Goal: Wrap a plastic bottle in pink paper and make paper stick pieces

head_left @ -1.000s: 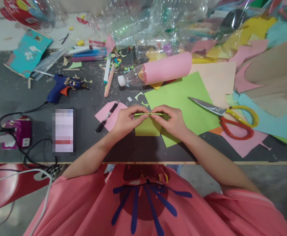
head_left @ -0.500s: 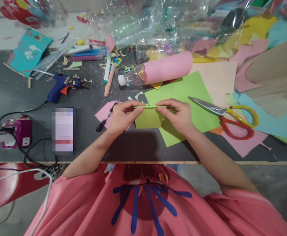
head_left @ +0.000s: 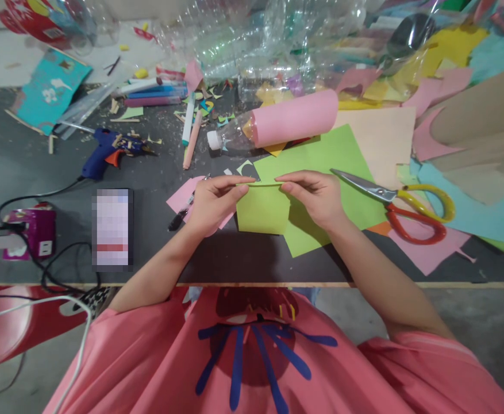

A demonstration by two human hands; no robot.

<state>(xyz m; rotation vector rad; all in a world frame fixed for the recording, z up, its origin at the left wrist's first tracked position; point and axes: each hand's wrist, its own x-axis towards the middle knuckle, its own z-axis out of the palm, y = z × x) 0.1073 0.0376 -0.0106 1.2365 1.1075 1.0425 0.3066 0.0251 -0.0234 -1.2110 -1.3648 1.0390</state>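
Observation:
A small yellow-green paper piece [head_left: 262, 210] lies on the dark table in front of me. My left hand [head_left: 215, 201] pinches its top left edge and my right hand [head_left: 316, 198] pinches its top right edge, where a narrow fold runs along the top. Under it lies a larger green sheet [head_left: 342, 161]. A black pen [head_left: 178, 217] on a pink scrap [head_left: 180, 195] sits just left of my left hand.
Scissors [head_left: 402, 207] with yellow and red handles lie to the right. A bottle wrapped in pink paper [head_left: 286, 121] is behind. A blue glue gun [head_left: 105, 150], markers [head_left: 152, 95], a phone [head_left: 112, 227] and a pink power strip [head_left: 36, 233] are to the left. Coloured paper sheets and clear bottles crowd the back.
Both hands have moved slightly away from me along the paper, and more of the small green piece now shows flat below the fold.

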